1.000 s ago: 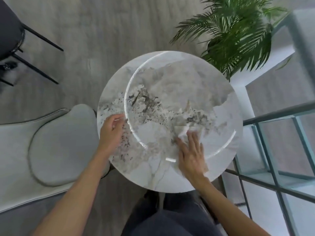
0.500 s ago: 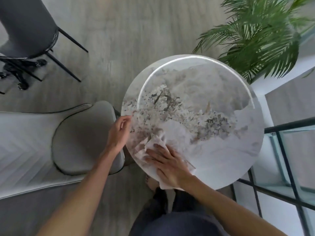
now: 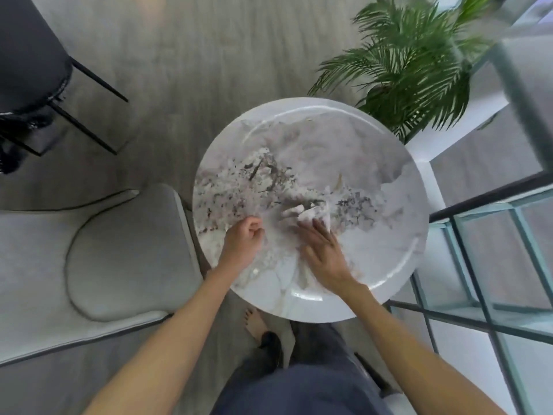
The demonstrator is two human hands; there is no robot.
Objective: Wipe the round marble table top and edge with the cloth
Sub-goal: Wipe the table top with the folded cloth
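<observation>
The right hand (image 3: 324,259) lay flat on the round marble tabletop (image 3: 389,235), palm down and fingers spread, pressing the white cloth (image 3: 305,214) against the stone a little toward the near side of the middle. Its grip was wide and open over the cloth rather than closed round it, most likely so that a broad patch of fabric stayed in contact with the surface during the wipe; a crumpled fold of the cloth stuck out just beyond the fingertips. The left hand (image 3: 244,242) rested on the top near the left rim, fingers curled loosely inward and holding nothing that could be seen, apparently as a brace to steady the small table against the push of the wiping hand. The person stood at the near edge, which put the whole top within reach. A potted palm (image 3: 413,70) stood close beyond the far right rim and a grey cushioned seat (image 3: 125,253) just beside the left, so the edge there looked awkward to reach.
</observation>
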